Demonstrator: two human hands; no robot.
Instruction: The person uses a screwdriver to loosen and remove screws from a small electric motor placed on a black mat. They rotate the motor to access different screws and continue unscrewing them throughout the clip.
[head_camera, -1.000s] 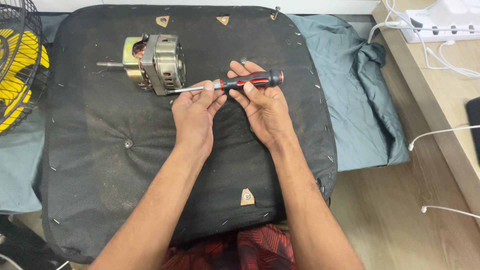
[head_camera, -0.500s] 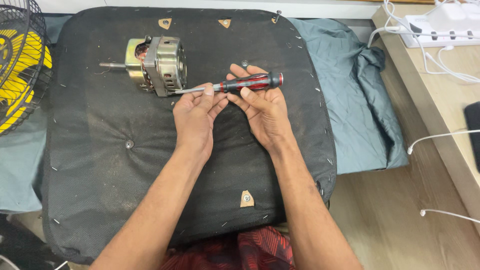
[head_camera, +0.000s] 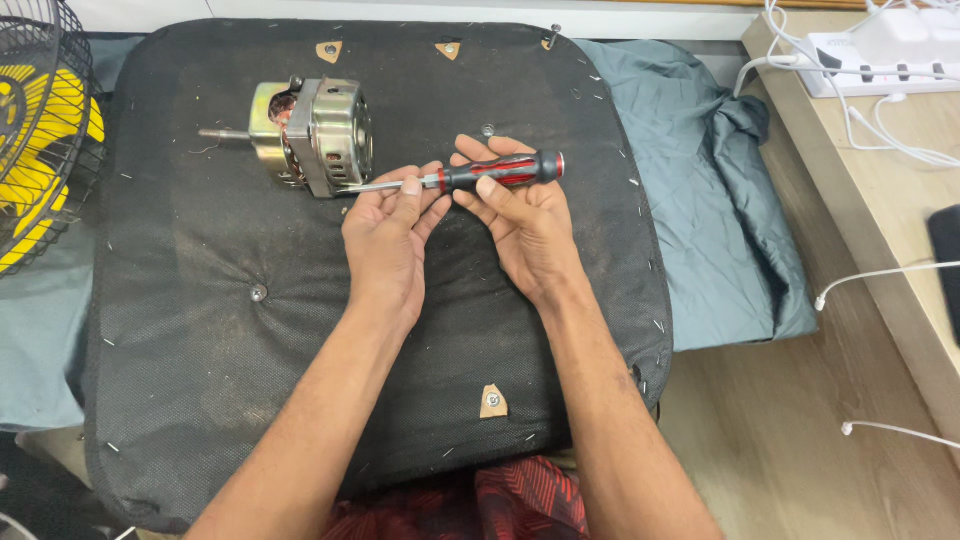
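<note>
Right hand (head_camera: 525, 215) is wrapped around the red-and-black screwdriver (head_camera: 470, 178); left hand (head_camera: 390, 235) pinches its metal shaft. The tip sits against the fan motor (head_camera: 315, 135), lying far left on the black cushion (head_camera: 200, 330).

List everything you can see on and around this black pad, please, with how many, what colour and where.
electric motor: one, silver and brass, upper left of the pad, shaft pointing left
screwdriver: one, red and black handle, tip at the motor's right side
black pad: one, centre, stapled along its edges
loose screw: one, silver, on the pad above the hands
fan guard: one, black wire over yellow blades, far left
grey-blue cloth: one, right of the pad
power strip: one, white, top right, with white cables
left hand: fingertips on the screwdriver's shaft
right hand: gripping the screwdriver's handle
</note>
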